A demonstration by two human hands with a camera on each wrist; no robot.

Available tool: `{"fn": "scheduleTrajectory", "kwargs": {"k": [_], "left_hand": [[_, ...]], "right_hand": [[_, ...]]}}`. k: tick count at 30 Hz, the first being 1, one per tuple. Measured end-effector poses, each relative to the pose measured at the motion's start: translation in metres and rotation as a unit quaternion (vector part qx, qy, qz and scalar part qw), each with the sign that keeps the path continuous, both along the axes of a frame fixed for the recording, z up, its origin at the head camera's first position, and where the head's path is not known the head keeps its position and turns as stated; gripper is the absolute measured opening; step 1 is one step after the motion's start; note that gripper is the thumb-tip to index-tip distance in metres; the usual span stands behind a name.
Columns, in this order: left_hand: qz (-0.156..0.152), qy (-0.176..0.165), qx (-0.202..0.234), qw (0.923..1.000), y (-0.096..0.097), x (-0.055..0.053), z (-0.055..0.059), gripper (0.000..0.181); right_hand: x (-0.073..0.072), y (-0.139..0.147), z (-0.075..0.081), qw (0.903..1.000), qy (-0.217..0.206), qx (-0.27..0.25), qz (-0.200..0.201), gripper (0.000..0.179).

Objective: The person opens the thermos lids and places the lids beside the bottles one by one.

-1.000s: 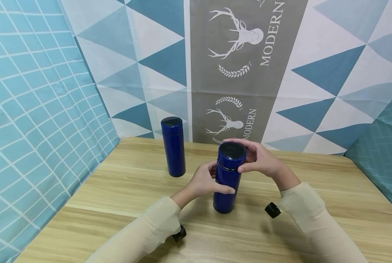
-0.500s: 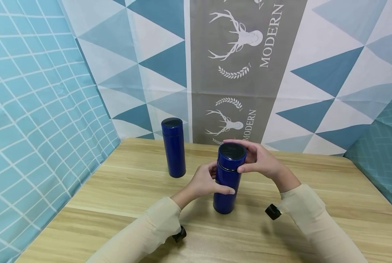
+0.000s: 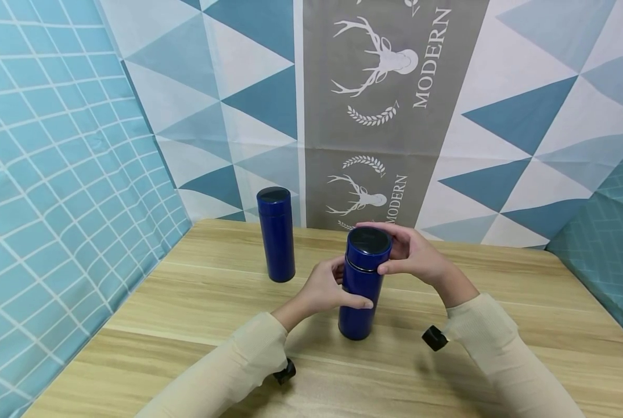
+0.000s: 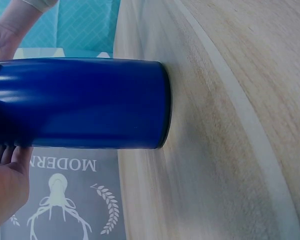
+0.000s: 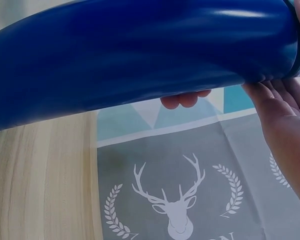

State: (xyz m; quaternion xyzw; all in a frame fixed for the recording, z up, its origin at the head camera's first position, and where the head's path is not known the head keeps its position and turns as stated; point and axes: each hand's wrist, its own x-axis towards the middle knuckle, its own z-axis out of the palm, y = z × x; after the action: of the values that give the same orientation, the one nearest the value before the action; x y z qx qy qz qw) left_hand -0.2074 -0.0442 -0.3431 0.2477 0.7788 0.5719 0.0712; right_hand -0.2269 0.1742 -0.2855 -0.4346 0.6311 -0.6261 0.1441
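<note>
A blue thermos flask [image 3: 360, 290] with a glossy black disc on its lid [image 3: 369, 241] stands near the middle of the table, between both hands. My left hand [image 3: 326, 288] grips the body, thumb across the front and fingers behind it. At the lid, my right hand [image 3: 418, 256] holds on from the right, with its thumb at the seam and its other fingers round the far side. In the left wrist view the flask's base [image 4: 165, 105] shows close to the table. Fingertips [image 5: 186, 99] of the left hand show past the body in the right wrist view.
A second blue flask [image 3: 277, 235] stands upright behind and to the left, lid on. The wooden table [image 3: 196, 302] reaches back to a patterned cloth wall [image 3: 366, 133]. A blue tiled-print cloth [image 3: 55, 174] hangs along the left side.
</note>
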Motion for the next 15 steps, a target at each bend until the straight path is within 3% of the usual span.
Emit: {"fn": "scheduleTrajectory", "kwargs": {"k": [15], "left_hand": [[0.001,-0.002,-0.002,1.0,0.0004,-0.0003,-0.0004,0.067]], "right_hand": [[-0.0039,0.0077,-0.0022,0.9999,0.008,-0.003,-0.008,0.067]]}}
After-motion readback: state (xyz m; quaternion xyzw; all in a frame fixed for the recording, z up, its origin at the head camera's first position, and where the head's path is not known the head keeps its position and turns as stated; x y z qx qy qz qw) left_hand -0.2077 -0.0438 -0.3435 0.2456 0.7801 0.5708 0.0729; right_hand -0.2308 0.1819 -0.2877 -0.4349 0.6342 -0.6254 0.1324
